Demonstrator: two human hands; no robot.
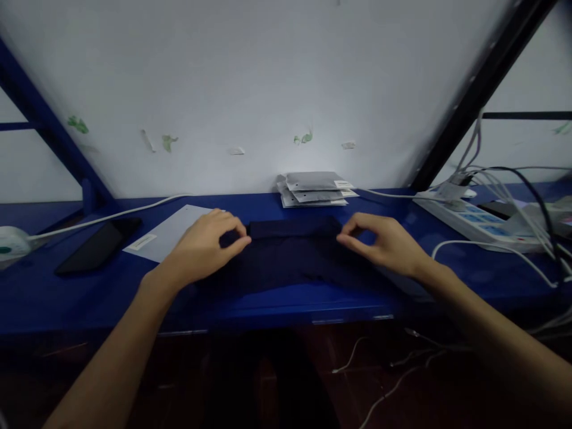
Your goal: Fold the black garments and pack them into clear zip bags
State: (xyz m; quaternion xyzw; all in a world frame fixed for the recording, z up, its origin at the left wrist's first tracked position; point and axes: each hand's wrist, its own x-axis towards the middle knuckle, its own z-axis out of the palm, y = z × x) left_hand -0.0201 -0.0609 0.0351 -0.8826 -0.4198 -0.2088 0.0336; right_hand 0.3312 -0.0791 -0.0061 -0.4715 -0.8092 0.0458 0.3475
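Nearest, below the table's front edge, white cables (351, 357) lay on the dark floor. On the blue table (277, 311), the dark cloth (281, 262) sat midway between the person's two hands, its loose, rumpled near edge just back from the table's front.

Judging by how it lay, the work was partway along: the far edge was already turned into a straight, flat band (292, 229), while the nearer part remained spread and unfolded. Whether further layers lay beneath was too dark to tell.

The left forearm came up from the lower left, and the left hand (206, 241) arched with thumb and forefinger meeting, seemingly pinching the band's left end. The right hand (386, 241) mirrored it from the lower right, its fingertips drawn together at the band's right end, apparently gripping the cloth there too. Both wrists hung low over the table.

A flat grey packet (172, 226) lay beside the left hand, with a black slab (100, 245) farther left. Beyond the cloth stood a stack of grey packets (315, 189), near the pale wall (277, 83); a power strip (480, 223) lay off to the right.
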